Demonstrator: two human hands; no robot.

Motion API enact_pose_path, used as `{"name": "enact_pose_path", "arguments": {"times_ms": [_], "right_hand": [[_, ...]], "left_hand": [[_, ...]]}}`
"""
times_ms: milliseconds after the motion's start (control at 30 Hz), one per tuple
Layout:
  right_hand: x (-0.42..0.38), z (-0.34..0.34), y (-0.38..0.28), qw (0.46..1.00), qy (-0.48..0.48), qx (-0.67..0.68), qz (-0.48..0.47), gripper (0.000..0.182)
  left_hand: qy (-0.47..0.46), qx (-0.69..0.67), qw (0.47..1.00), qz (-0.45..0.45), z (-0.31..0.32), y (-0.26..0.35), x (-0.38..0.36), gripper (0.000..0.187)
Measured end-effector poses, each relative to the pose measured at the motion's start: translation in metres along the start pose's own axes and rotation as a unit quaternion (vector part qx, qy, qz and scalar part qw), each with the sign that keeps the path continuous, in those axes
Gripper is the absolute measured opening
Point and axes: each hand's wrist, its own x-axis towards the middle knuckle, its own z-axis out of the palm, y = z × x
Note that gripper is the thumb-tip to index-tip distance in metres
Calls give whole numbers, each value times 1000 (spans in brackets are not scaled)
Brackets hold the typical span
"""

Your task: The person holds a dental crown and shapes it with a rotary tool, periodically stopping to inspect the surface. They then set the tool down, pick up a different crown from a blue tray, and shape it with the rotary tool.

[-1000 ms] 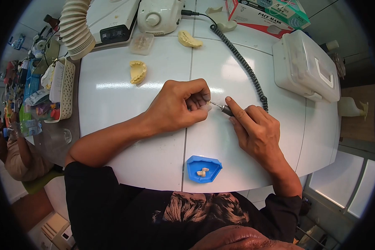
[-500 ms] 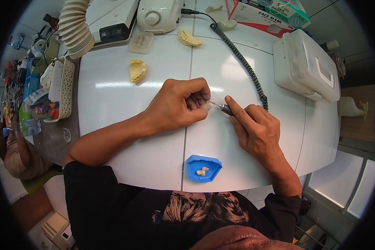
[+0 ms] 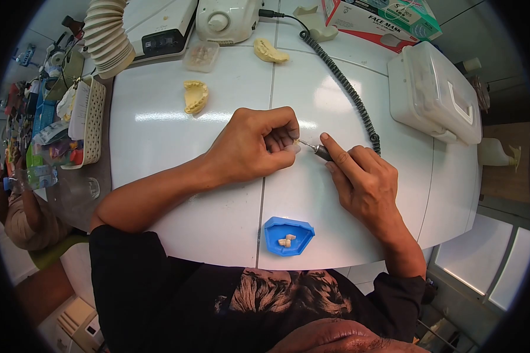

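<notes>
My right hand (image 3: 365, 176) is closed around a dark rotary handpiece (image 3: 322, 152), its index finger stretched along the top. The thin metal bur (image 3: 305, 143) points left, right at the fingertips of my left hand (image 3: 256, 144). Those fingers are pinched on a tiny pale piece (image 3: 296, 142), mostly hidden, like the tooth-coloured pieces in the tray. Nearer my body sits a blue tray (image 3: 271, 242) with several small tooth-coloured pieces (image 3: 287, 240) in it. Beyond my left hand, a yellow dental cast (image 3: 195, 97) lies on the white table (image 3: 159, 141).
A second yellow cast (image 3: 270, 51) and a clear box (image 3: 201, 56) lie farther back. The handpiece's coiled cord (image 3: 344, 82) runs from a white control unit (image 3: 227, 22). A ribbed hose (image 3: 108, 38) hangs at left; a white case (image 3: 434, 93) stands at right.
The camera view has shifted slightly. Both hands keep their holds, and the bur stays at the left fingertips with little visible movement.
</notes>
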Motion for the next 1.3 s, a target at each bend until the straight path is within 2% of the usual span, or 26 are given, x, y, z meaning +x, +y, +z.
{"name": "enact_pose_path", "arguments": {"times_ms": [1300], "right_hand": [[-1,0,2,1000,-5,-9,-4,54]], "left_hand": [[-1,6,1000,7,-1,0,-1,19]]}}
